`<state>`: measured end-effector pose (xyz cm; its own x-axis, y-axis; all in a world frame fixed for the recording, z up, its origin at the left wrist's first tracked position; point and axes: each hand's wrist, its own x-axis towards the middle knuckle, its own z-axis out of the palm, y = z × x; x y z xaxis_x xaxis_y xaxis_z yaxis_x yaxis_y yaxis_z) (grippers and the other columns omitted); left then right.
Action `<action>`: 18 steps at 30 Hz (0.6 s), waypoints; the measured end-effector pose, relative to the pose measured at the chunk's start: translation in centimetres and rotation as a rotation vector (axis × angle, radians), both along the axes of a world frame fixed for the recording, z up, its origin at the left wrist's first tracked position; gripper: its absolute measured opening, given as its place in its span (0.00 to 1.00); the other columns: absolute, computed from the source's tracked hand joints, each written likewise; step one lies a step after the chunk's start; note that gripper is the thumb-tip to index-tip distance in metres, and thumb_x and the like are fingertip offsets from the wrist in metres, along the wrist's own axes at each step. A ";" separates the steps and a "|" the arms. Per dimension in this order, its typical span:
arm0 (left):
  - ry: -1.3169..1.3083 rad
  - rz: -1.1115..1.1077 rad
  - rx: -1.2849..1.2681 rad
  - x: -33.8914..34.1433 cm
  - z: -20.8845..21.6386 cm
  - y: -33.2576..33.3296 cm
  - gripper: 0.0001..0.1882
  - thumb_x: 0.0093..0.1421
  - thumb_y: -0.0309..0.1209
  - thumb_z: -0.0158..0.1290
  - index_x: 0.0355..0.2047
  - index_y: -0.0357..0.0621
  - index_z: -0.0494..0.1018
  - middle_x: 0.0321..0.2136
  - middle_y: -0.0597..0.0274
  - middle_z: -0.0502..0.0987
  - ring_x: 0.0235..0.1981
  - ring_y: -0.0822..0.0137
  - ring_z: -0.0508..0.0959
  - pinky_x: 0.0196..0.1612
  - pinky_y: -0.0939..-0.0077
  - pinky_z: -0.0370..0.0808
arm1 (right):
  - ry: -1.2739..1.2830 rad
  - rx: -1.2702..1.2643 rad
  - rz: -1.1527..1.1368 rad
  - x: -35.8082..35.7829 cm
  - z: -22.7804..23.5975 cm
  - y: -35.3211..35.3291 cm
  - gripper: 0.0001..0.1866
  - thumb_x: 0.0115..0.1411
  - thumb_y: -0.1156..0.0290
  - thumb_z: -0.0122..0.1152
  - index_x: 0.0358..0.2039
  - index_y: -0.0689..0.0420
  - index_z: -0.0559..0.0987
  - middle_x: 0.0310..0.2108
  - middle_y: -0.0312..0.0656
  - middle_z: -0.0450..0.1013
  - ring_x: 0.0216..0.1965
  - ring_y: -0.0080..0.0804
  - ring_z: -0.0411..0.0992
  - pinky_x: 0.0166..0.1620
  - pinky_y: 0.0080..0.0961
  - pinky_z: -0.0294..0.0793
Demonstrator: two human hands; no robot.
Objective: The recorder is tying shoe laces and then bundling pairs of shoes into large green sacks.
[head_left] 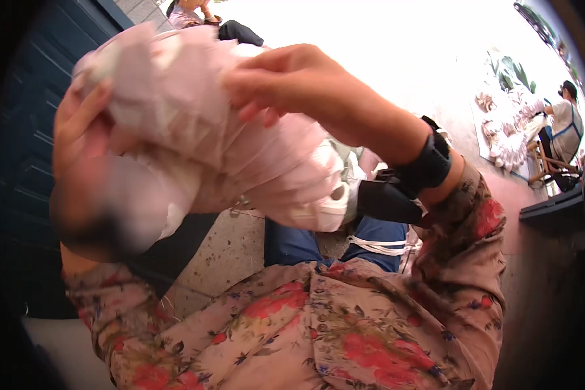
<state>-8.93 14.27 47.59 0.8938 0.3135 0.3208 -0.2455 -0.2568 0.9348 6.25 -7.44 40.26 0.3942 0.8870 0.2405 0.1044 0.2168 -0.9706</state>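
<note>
A long bundle of layered pale pink and white pieces, which look like shoe uppers nested in a row, is held up in front of my chest. My left hand wraps round its far left end, fingers curled over the edge. At the bundle's upper side, my right hand has its fingers bent against the pink layers; motion smears the fingertips. The bundle's lower right end hangs over my knees and shows white pieces, one with a round hole. A black band circles my right wrist.
White cords lie across my right knee. A dark panelled door stands at the left. At the far right a seated person is beside heaps of similar pale pieces. Another person sits at the top left.
</note>
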 end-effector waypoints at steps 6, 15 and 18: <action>-0.030 -0.193 0.012 4.5 0.1 -3.8 0.15 0.56 0.25 0.46 0.43 0.35 0.64 0.39 0.61 0.70 0.41 0.73 0.69 0.47 0.78 0.63 | 0.323 0.106 0.003 1.5 -0.6 -1.7 0.21 0.49 0.56 0.60 0.34 0.62 0.73 0.29 0.40 0.70 0.29 0.23 0.71 0.36 0.16 0.72; -0.125 -0.567 0.001 10.2 1.5 -10.8 0.06 0.56 0.28 0.47 0.33 0.41 0.70 0.30 0.66 0.72 0.34 0.73 0.70 0.42 0.80 0.66 | 0.086 -0.092 -0.392 2.1 5.2 -6.9 0.17 0.53 0.60 0.57 0.29 0.64 0.75 0.27 0.39 0.71 0.27 0.24 0.69 0.33 0.18 0.67; -0.338 -0.421 0.023 11.1 1.4 -14.1 0.06 0.56 0.27 0.46 0.33 0.41 0.70 0.31 0.67 0.71 0.35 0.73 0.69 0.43 0.78 0.65 | -0.002 0.089 -0.445 5.7 4.4 -8.9 0.14 0.52 0.63 0.58 0.31 0.63 0.75 0.26 0.37 0.72 0.26 0.23 0.69 0.31 0.18 0.68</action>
